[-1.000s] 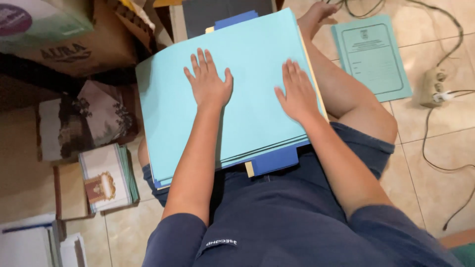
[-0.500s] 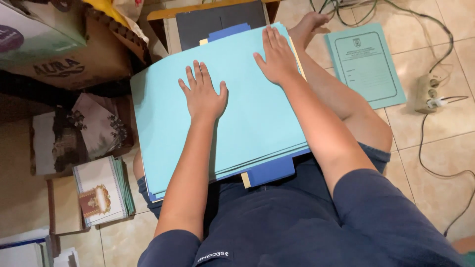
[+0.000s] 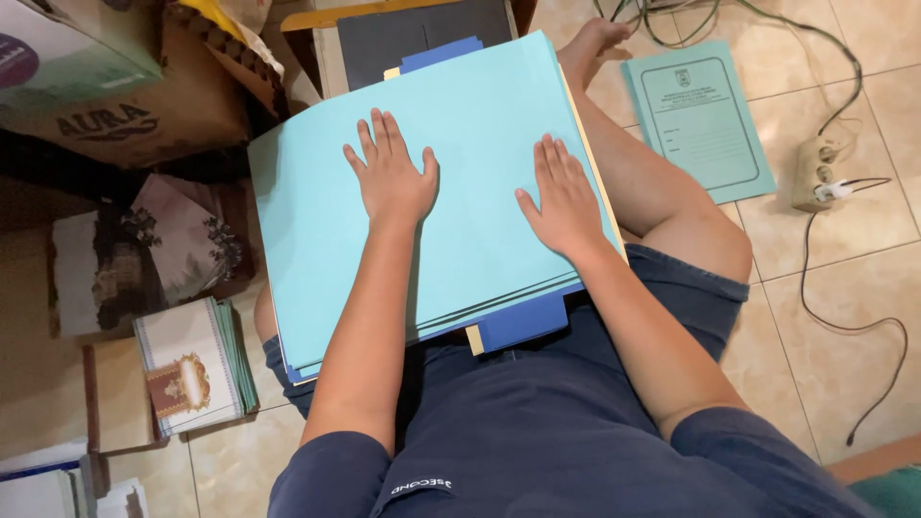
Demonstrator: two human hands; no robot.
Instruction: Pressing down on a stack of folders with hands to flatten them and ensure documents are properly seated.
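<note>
Our left hand (image 3: 391, 180) and right hand (image 3: 561, 203) lie flat, fingers spread, pinning the light-blue folder stack (image 3: 460, 105) on our lap; nothing gripped.

I see my left hand (image 3: 391, 177) and right hand (image 3: 564, 201) lying flat, fingers spread, on a stack of light blue folders (image 3: 317, 249) resting on my lap, with a green folder (image 3: 696, 115) on the tiled floor (image 3: 825, 269) at far right beside a power strip (image 3: 817, 171).
</note>
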